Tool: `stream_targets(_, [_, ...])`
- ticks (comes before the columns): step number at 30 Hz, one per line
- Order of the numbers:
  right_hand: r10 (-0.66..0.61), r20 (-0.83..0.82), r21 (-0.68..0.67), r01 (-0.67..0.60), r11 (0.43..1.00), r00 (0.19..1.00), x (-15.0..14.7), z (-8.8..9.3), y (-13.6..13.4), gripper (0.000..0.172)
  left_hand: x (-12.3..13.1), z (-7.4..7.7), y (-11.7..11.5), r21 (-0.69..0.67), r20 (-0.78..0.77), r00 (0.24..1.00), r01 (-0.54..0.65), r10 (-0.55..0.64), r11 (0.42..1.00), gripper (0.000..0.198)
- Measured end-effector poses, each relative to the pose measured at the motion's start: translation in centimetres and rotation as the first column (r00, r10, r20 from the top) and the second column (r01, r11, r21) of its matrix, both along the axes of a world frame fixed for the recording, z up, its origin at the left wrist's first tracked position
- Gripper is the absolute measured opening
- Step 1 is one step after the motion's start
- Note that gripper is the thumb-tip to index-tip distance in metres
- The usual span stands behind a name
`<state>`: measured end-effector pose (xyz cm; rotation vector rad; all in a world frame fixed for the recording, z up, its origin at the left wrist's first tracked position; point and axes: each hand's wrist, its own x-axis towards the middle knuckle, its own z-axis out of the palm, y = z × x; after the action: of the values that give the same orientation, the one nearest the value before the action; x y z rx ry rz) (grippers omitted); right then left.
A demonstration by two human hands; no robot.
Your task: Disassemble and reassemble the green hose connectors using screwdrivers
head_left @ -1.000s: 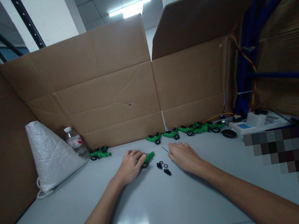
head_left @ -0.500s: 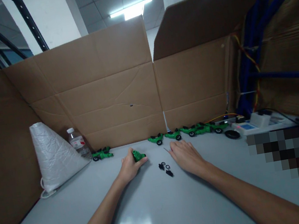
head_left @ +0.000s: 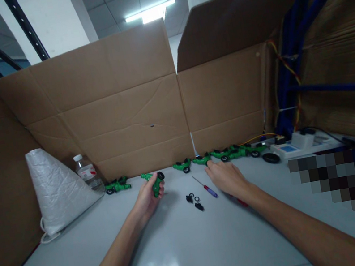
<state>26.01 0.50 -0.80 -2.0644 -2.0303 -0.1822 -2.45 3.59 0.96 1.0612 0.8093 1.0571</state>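
My left hand [head_left: 146, 200] is closed around a green toy car [head_left: 156, 187], lifted above the table, with a black wheel showing at its upper right end. My right hand [head_left: 226, 175] has its fingers curled downward by the row of green toy cars; whatever is in them is hidden. A screwdriver [head_left: 211, 191] with a purple and red handle lies just left of that hand. From under my right wrist pokes a red handle end [head_left: 242, 203], mostly covered. Between my hands are small black parts [head_left: 199, 206] and a black ring [head_left: 197, 198].
Several green toy cars [head_left: 238, 152] line the back right, and more [head_left: 117, 186] stand back left. A water bottle [head_left: 88, 173] and a silvery bag [head_left: 60, 193] are at left. A black ring-shaped roll [head_left: 271, 159] lies by a power strip [head_left: 302, 146]. Cardboard walls [head_left: 126, 114] enclose the table.
My left hand has turned the toy car, so its black wheel now shows. My right hand has shifted right, uncovering the screwdriver on the table. The view has swung slightly.
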Motion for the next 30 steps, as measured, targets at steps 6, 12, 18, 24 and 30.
stream_targets(6, [0.088, -0.004, -0.005, -0.088, 0.996, 0.996, -0.8, -0.5, -0.2, 0.035, -0.6, 1.0, -0.4, -0.032, 0.220, 0.960, 0.182, -0.171, 0.983, 0.030])
stream_targets(12, [0.124, -0.019, 0.002, -0.124, 0.992, 0.992, -1.1, -0.2, -0.7, 0.038, -0.3, 1.2, -1.0, 0.021, 0.223, 0.942, 0.253, -0.251, 0.967, 0.032])
stream_targets(18, [0.182, -0.030, 0.007, -0.182, 0.983, 0.983, -1.7, -1.4, -0.6, 0.032, -0.3, 0.9, -0.8, -0.072, 0.243, 0.944, 0.247, -0.223, 0.966, 0.031])
stream_targets(24, [0.175, -0.042, -0.037, -0.177, 0.984, 0.984, -1.9, -2.0, -0.5, 0.024, -0.2, 0.6, -0.8, -0.078, 0.237, 0.940, 0.272, -0.248, 0.959, 0.023])
stream_targets(30, [0.145, -0.068, -0.052, -0.148, 0.988, 0.987, -2.1, -2.1, -0.4, 0.023, 0.2, 0.6, -1.2, -0.024, 0.065, 0.985, 0.163, -0.161, 0.986, 0.034])
